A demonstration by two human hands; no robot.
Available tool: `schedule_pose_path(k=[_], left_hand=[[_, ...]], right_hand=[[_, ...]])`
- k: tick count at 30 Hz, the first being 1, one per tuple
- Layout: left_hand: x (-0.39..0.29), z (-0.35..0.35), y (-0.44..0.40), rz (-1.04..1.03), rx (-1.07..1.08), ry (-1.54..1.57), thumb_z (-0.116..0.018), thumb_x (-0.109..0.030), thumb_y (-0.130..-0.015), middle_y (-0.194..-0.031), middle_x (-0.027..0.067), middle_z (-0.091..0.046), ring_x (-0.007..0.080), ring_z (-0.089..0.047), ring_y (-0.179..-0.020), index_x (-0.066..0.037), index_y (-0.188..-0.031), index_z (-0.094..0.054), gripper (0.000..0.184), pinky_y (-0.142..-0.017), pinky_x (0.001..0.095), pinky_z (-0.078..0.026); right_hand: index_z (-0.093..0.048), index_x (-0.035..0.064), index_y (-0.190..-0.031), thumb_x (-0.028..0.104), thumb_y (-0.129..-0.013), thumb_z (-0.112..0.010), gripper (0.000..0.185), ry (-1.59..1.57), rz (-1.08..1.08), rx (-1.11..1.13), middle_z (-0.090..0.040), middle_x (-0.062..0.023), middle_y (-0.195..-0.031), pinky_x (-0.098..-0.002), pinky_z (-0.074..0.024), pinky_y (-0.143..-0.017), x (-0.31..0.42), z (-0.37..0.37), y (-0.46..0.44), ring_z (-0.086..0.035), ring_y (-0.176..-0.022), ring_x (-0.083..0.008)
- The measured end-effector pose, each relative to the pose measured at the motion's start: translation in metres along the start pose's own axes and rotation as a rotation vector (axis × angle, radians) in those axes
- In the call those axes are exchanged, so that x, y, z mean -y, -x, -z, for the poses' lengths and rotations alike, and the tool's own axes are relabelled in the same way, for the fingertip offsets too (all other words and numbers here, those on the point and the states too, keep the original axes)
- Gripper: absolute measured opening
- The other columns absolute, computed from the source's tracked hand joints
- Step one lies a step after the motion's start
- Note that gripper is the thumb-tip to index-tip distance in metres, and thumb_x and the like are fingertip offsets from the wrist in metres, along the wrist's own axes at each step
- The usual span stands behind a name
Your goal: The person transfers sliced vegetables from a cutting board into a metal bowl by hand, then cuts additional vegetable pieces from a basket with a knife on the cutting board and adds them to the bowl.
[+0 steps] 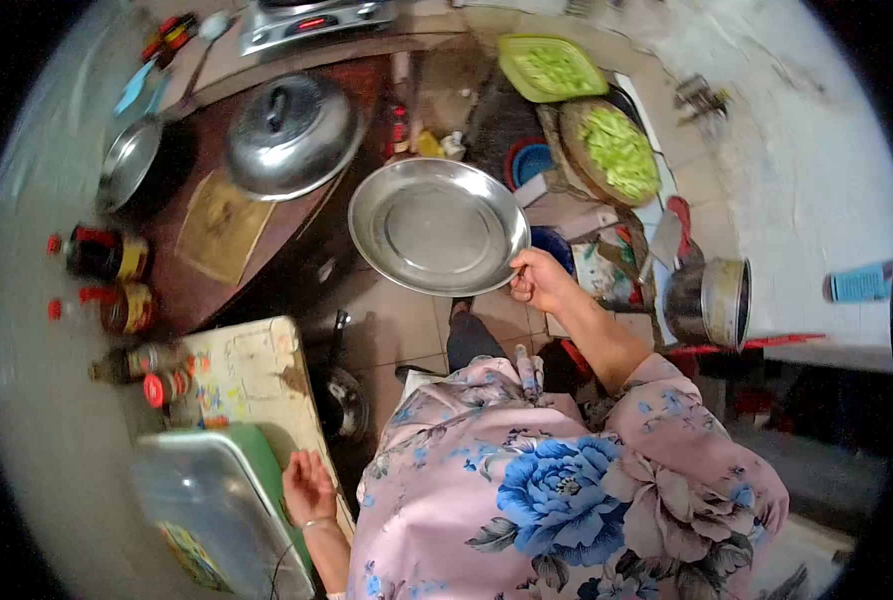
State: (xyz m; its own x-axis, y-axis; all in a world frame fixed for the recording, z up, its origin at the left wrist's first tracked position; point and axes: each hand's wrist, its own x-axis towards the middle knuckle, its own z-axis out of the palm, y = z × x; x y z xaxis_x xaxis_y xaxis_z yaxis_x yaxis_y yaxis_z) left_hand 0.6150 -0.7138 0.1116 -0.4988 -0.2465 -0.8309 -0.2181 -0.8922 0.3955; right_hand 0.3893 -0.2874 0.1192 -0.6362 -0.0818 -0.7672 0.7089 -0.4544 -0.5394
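A round, shallow stainless steel plate (436,225) hangs in the air in front of me, its inside facing up. My right hand (541,280) grips its near right rim, fingers closed with the thumb along the edge. Low on the left, my left hand (308,487) has its fingers loosely apart and holds nothing. It is beside a green box (251,460) with a clear lid (206,510), over the edge of a pale worn tabletop (256,365); whether it touches the box I cannot tell.
A domed pot lid (291,140), a dark pan (146,165) and sauce bottles (106,255) stand left. On the right are cut greens (616,155) on a round board, a green basket (551,68), a cleaver (671,230) and a pot (711,303). A cooker (316,25) is behind.
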Motion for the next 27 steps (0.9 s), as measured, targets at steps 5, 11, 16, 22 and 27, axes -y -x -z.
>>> schedule_pose_path(k=[5,11,16,22,27], left_hand=[[0.054,-0.140,-0.063,0.099,0.335,-0.569,-0.054,-0.032,-0.082,-0.123,0.0138,-0.043,0.0277,-0.049,-0.105,-0.006,-0.123,-0.038,0.051,-0.076,0.0342,-0.048],[0.161,-0.304,-0.080,0.453,0.689,-0.835,-0.055,-0.033,-0.081,-0.120,0.0178,-0.041,0.0290,-0.050,-0.102,-0.007,-0.121,-0.038,0.052,-0.075,0.0379,-0.050],[0.245,-0.359,-0.106,0.390,0.602,-1.050,-0.052,-0.004,-0.075,-0.087,0.0122,-0.057,0.0239,-0.058,-0.072,0.003,-0.099,-0.051,0.025,-0.061,0.0350,-0.051],[0.287,-0.391,-0.151,0.475,0.470,-0.999,-0.050,0.003,-0.068,-0.087,0.0104,-0.056,0.0242,-0.058,-0.071,0.002,-0.096,-0.050,0.029,-0.067,0.0380,-0.052],[0.297,-0.426,-0.155,0.450,0.502,-1.005,-0.051,0.004,-0.066,-0.082,0.0088,-0.055,0.0231,-0.056,-0.074,-0.001,-0.093,-0.051,0.027,-0.071,0.0390,-0.050]], right_hand=[[-0.047,0.0069,-0.083,0.012,-0.071,-0.051,0.014,-0.010,0.122,-0.103,-0.048,-0.0078,-0.059,-0.0249,-0.0299,-0.036,0.001,0.062,0.010,-0.041,-0.043,-0.0129],[-0.049,0.0070,-0.087,0.007,-0.071,-0.048,0.017,-0.056,0.187,-0.107,-0.049,-0.0054,-0.058,-0.0211,-0.0287,-0.030,0.023,0.117,0.021,-0.040,-0.036,-0.0093],[-0.049,0.0025,-0.104,0.012,-0.075,-0.050,0.030,0.057,0.197,-0.066,-0.058,-0.0087,-0.070,-0.0203,-0.0329,-0.030,0.044,0.177,0.008,-0.044,-0.037,-0.0088],[-0.049,0.0011,-0.112,0.041,-0.073,-0.062,0.057,0.188,0.496,-0.632,-0.057,-0.0097,-0.089,-0.0258,-0.0441,-0.052,0.099,0.235,-0.041,-0.054,-0.070,-0.0160],[-0.026,0.0060,-0.131,0.048,-0.059,-0.072,0.095,0.620,0.817,-1.247,-0.030,-0.0264,-0.127,-0.0446,-0.0272,-0.096,0.152,0.255,-0.114,-0.030,-0.118,-0.0381]])
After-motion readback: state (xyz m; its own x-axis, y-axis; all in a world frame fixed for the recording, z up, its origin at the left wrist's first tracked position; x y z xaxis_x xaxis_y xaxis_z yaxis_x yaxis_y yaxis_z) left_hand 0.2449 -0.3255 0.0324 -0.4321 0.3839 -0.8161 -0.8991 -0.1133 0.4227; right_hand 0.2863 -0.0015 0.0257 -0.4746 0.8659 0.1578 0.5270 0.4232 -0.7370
